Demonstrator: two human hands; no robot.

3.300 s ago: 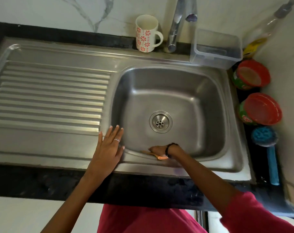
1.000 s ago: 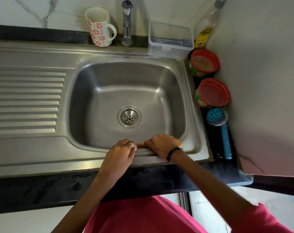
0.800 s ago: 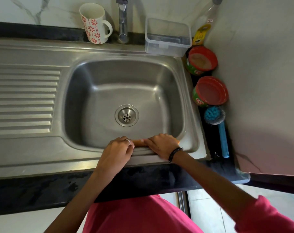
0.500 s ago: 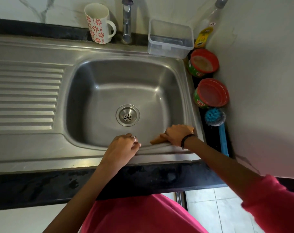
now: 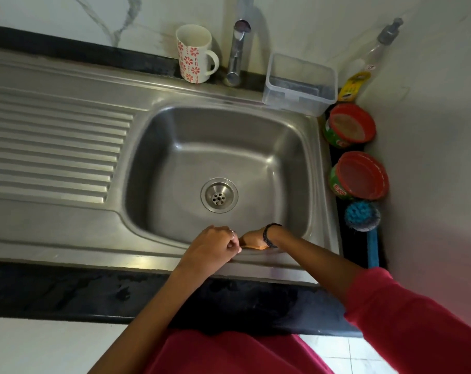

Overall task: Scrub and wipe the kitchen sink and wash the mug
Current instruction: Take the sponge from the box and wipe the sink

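A clear plastic tub (image 5: 300, 85) stands behind the basin, beside a pump bottle (image 5: 363, 68) in the corner. Two red-lidded tubs (image 5: 349, 125) (image 5: 359, 175) and a blue brush (image 5: 363, 225) line the dark bench (image 5: 67, 290).

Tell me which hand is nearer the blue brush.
Right. The right hand lies at the basin's near edge on an orange pad, toward the brush by the wall. The left hand sits beside it, further from the brush.

Dim, soft light; edges bowed; slight blur.
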